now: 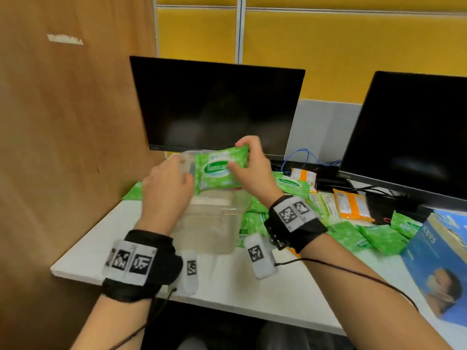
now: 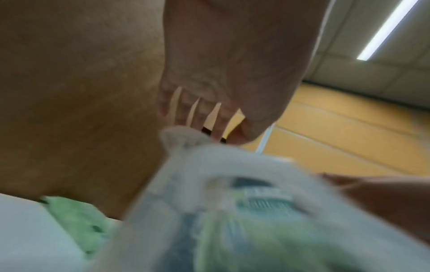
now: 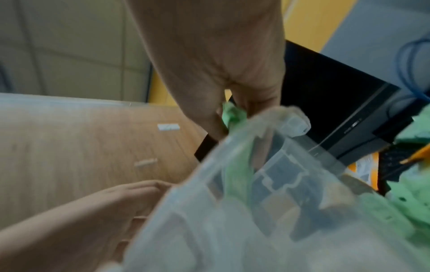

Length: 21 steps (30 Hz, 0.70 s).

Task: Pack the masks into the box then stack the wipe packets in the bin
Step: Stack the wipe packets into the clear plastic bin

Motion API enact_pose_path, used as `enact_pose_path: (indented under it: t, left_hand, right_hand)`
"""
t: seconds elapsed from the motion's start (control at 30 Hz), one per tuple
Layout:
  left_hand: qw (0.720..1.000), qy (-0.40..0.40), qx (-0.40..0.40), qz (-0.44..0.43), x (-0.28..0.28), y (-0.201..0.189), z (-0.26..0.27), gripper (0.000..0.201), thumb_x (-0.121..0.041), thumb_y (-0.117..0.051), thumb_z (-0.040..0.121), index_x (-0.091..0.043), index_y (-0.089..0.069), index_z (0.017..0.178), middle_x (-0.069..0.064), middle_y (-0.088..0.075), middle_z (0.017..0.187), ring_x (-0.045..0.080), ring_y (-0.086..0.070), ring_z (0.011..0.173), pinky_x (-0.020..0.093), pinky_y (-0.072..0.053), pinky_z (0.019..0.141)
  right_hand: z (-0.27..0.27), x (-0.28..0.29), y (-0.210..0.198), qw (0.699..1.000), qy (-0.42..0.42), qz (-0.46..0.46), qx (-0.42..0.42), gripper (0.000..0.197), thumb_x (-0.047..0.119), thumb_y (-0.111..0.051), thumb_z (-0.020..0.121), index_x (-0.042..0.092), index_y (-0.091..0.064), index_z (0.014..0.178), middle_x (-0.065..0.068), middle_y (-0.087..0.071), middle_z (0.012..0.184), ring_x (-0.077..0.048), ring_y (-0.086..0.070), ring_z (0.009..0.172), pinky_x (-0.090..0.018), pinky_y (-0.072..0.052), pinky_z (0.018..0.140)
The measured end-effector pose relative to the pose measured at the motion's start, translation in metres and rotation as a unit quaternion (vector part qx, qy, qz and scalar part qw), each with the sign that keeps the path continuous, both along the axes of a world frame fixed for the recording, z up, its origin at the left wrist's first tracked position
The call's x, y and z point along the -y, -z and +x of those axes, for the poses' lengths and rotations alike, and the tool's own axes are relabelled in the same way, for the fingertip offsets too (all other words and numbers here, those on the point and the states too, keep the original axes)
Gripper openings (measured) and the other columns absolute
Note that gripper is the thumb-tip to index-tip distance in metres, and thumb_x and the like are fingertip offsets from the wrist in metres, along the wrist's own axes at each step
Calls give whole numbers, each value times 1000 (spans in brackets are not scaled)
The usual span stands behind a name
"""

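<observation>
My right hand (image 1: 240,157) pinches a green Sanicare wipe packet (image 1: 218,170) by its right edge and holds it upright over the clear plastic bin (image 1: 209,231). In the right wrist view the thumb and fingers (image 3: 246,104) clamp the green packet (image 3: 232,116) above the bin's rim (image 3: 295,123). At the bin's left side is my left hand (image 1: 183,173), next to the packet; its fingers (image 2: 204,114) are straight and spread. The blue KN95 mask box (image 1: 434,258) lies at the right edge of the desk.
Several green wipe packets (image 1: 374,236) and orange ones (image 1: 351,203) lie right of the bin; another green one (image 1: 134,192) lies left. Two dark monitors (image 1: 217,107) (image 1: 414,137) stand behind. A wooden partition (image 1: 63,147) closes the left. Blue cable (image 1: 303,155) coils behind.
</observation>
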<state>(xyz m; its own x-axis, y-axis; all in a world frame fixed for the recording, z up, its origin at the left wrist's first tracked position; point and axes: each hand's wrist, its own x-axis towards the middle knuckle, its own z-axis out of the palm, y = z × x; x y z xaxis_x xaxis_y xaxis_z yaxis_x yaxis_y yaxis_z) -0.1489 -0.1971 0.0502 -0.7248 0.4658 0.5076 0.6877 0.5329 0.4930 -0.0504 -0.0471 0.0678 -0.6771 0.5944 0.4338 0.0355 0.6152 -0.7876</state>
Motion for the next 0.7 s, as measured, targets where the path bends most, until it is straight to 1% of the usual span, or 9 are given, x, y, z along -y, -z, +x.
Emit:
enact_pose_path:
  t: [0.07, 0.13, 0.17, 0.27, 0.4, 0.5, 0.57, 0.63, 0.7]
  left_hand:
    - [994, -31, 88, -54, 13, 11, -23, 40, -19, -50, 90, -16, -50, 130, 15, -58, 120, 36, -53, 108, 42, -44, 90]
    - [975, 21, 218, 16, 9, 27, -33, 39, -10, -45, 90, -15, -55, 127, 18, -61, 113, 33, -56, 94, 38, -46, 82]
    - [968, 31, 239, 74, 5, 35, -34, 39, -4, -40, 89, -14, -60, 122, 19, -63, 111, 34, -57, 91, 37, -46, 79]
    - [958, 20, 233, 168, -4, 45, -33, 46, 6, -35, 82, -12, -69, 107, 14, -65, 111, 36, -58, 101, 37, -46, 80]
    - [956, 27, 240, 169, -7, 47, -36, 48, 8, -34, 79, -13, -71, 102, 12, -65, 110, 36, -57, 97, 32, -44, 74]
    - [954, 45, 238, 174, -6, 47, -36, 48, 7, -34, 79, -14, -72, 100, 11, -65, 104, 33, -56, 88, 31, -43, 70]
    - [952, 65, 238, 182, -5, 47, -37, 47, 8, -36, 81, -14, -72, 100, 8, -64, 102, 25, -55, 82, 30, -42, 68]
    - [942, 112, 248, 197, 0, 50, -41, 43, 6, -39, 85, -16, -69, 107, 4, -64, 112, 19, -57, 92, 30, -46, 75]
    - [925, 163, 272, 208, 8, 54, -49, 35, -7, -42, 94, -22, -59, 120, -1, -60, 121, 15, -57, 106, 31, -47, 90]
  right_hand:
    - [-17, 6, 10, 991, -36, 49, 117, 37, 10, -67, 82, 16, -45, 111, 4, -47, 78, -15, -51, 66, -24, -39, 52]
    - [-32, 10, 16, 962, -61, 103, 247, 41, 10, -69, 80, 14, -47, 113, -1, -50, 89, -19, -48, 82, -27, -40, 63]
    - [-38, 11, 18, 943, -70, 120, 302, 41, 10, -69, 80, 13, -48, 116, -5, -52, 99, -20, -46, 88, -27, -39, 70]
    - [-52, 11, 20, 898, -89, 128, 412, 34, 13, -60, 88, 6, -54, 121, -12, -57, 123, -27, -53, 106, -28, -41, 83]
    - [-59, 11, 18, 831, -85, 145, 530, 39, 22, -54, 94, 5, -56, 129, -11, -53, 135, -28, -50, 123, -31, -40, 95]
    - [-72, -2, 44, 815, -44, 177, 551, 34, 33, -54, 92, 15, -60, 121, -10, -55, 133, -30, -56, 110, -35, -46, 91]
    - [-97, -30, 69, 802, -16, 182, 569, 45, 49, -61, 73, 25, -62, 111, -10, -59, 124, -30, -56, 94, -40, -46, 88]
    - [-108, -42, 83, 801, -23, 175, 572, 42, 47, -62, 73, 29, -63, 111, -5, -59, 112, -29, -55, 94, -40, -47, 88]
    - [-89, -17, 59, 792, -34, 193, 578, 26, 39, -62, 79, 31, -66, 103, -4, -61, 113, -28, -58, 96, -40, -50, 87]
